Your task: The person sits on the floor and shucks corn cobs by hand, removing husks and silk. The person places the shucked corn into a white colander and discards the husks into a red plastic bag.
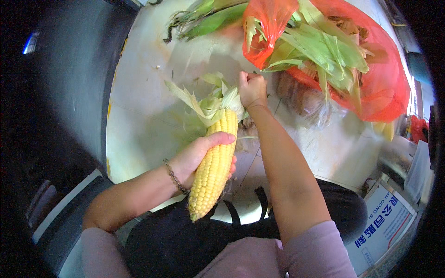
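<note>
a peeled ear of corn (211, 178) lies at the centre of the frame, its bare tip angled to seven o'clock, its stem end to one. the person's left hand (197, 153) is wrapped around the cob midway, thumb on the kernels; the right hand (253, 90), at one o'clock, is clenched in a fist against the folded-back husk (229, 99), though what lies inside the fist cannot be told. the work looks well along on this ear: the visible kernels are exposed, and what appears left is the pale husk attached around the stem end. at two o'clock, loose green husks (320, 51) lie over a red plastic bag (391, 92), with a clear plastic bag (320, 111) nearer the right forearm; together they crowd that side. more green leaves (215, 23) lie at twelve o'clock on the tiled floor (139, 139). a printed white box (384, 231) stands at four o'clock, a dark panel (79, 92) at ten.
</note>
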`<action>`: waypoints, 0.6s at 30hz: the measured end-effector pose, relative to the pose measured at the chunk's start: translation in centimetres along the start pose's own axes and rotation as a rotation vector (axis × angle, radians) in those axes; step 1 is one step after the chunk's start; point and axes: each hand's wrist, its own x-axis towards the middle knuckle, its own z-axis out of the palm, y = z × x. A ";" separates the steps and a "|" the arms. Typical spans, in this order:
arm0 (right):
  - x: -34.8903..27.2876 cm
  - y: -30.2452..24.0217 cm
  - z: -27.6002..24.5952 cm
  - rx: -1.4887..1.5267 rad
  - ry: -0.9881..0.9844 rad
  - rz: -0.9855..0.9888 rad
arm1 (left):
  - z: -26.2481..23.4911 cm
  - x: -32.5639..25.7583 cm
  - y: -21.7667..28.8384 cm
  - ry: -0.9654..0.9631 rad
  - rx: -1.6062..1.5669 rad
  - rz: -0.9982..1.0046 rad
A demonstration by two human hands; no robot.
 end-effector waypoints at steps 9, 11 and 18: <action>-6.0 -1.9 -3.0 0.170 -0.037 -0.566 | -4.5 -2.0 5.5 0.115 0.711 0.110; -8.0 -5.2 -3.1 0.141 -0.122 -0.734 | -4.8 -2.5 5.5 0.038 0.876 0.235; -6.7 -8.3 -3.9 -0.010 -0.558 -0.481 | -0.9 -3.5 4.4 0.469 1.851 0.283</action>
